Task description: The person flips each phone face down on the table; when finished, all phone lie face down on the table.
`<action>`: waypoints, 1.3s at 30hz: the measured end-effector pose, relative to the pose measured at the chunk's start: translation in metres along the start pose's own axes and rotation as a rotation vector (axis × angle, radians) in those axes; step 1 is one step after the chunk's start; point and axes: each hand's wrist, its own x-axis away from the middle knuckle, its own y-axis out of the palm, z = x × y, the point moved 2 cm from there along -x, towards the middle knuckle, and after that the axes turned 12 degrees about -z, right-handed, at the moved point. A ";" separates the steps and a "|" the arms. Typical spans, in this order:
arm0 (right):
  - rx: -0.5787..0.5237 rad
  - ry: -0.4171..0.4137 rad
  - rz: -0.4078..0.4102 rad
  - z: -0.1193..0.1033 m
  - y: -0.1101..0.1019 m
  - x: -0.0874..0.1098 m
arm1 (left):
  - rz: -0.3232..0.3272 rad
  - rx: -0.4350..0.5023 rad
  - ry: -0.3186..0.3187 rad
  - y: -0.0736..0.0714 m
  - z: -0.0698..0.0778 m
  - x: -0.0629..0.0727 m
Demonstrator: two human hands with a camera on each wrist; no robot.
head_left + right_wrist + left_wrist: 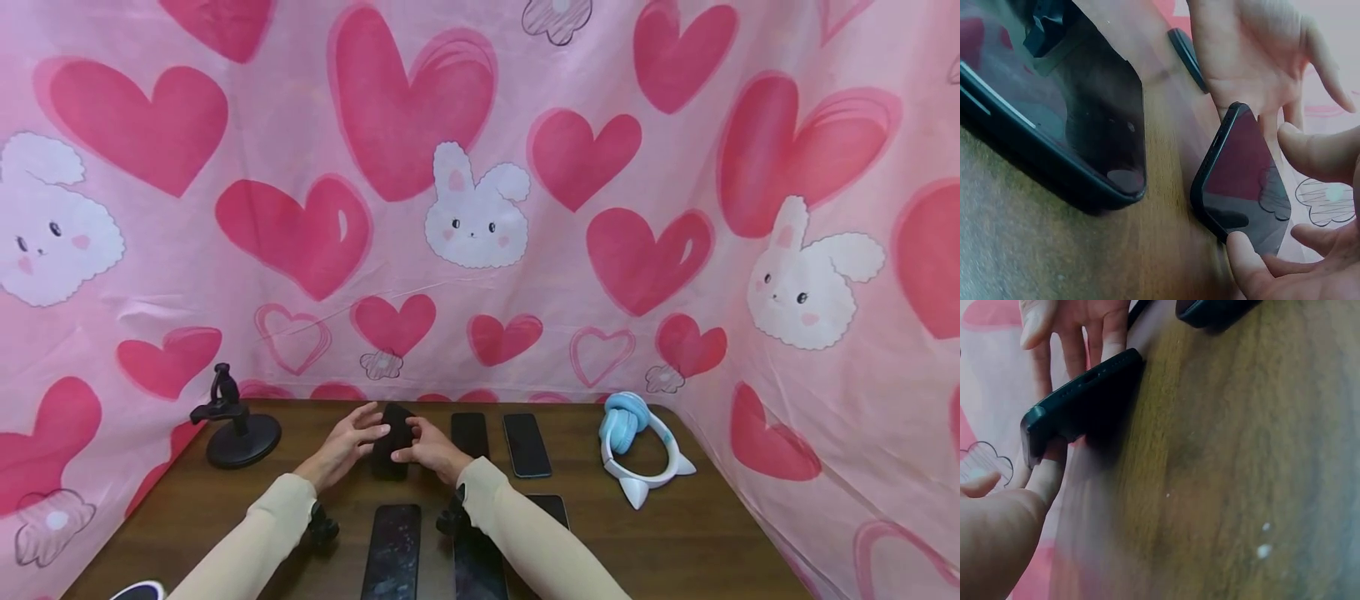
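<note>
A dark smartphone point(393, 442) is held tilted between both hands near the back of the table. In the head view, the left hand point(351, 440) is at its left side, fingers spread. One finger of that hand point(1049, 472) curls under the phone's dark underside in the left wrist view. On the other side, the right hand point(435, 450) holds the phone's right edge with its fingers. The right wrist view shows the phone's glossy screen point(1244, 181), with a fingertip point(1242, 247) at its lower edge and the thumb point(1316, 153) close to the screen.
More phones lie on the wooden table: one in front point(393, 550), one partly under the right forearm point(480, 567), two at the back right point(468, 433) point(527, 446). A black round-based stand point(243, 440) is left; blue-and-white cat-ear headphones point(648, 479) are right.
</note>
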 end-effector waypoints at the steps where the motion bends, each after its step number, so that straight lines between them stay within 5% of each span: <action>1: -0.003 -0.002 0.001 0.000 0.001 0.000 | 0.006 0.005 0.005 0.001 -0.001 0.000; 11: -0.086 -0.059 -0.041 -0.002 -0.001 0.000 | 0.002 0.071 0.072 0.007 0.000 -0.009; 25: -0.224 -0.106 -0.071 -0.006 -0.003 0.003 | -0.098 0.050 0.067 0.009 -0.001 -0.007; 39: -0.237 -0.127 -0.061 -0.004 -0.006 0.004 | -0.095 0.026 0.042 0.012 -0.005 -0.008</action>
